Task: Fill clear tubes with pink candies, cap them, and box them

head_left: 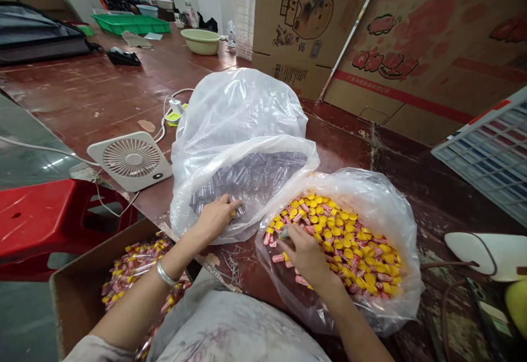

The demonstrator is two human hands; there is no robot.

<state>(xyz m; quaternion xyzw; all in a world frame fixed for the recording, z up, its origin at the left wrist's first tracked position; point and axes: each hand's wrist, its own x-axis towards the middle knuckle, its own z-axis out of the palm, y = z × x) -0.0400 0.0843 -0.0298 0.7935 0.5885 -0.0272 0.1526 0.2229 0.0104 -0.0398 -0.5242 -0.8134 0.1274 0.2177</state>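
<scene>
In the head view, the left hand (214, 219) is just left of the frame's centre, over small clear plastic tubes (259, 178) in an open translucent white plastic bag (242, 104). Its fingers are bent, with a small gap at most between thumb and fingertips; a bit of yellow shows there, but I cannot tell whether the grip has hold of it. The right hand (308, 256) is right of and below centre, over the left side of a second clear plastic bag (401, 202) of pink-patterned pieces with yellow caps (348, 235). Its grip is partly closed, and whether it holds a piece is hidden. The pile spreads right from this hand, so the right hand is the nearer one; the tubes lie on the left hand's side. One loose piece just left of the right hand lies nearly crosswise in the frame, yellow end pointing right. Both bags rest side by side on the reddish-brown desk (335, 150).
</scene>
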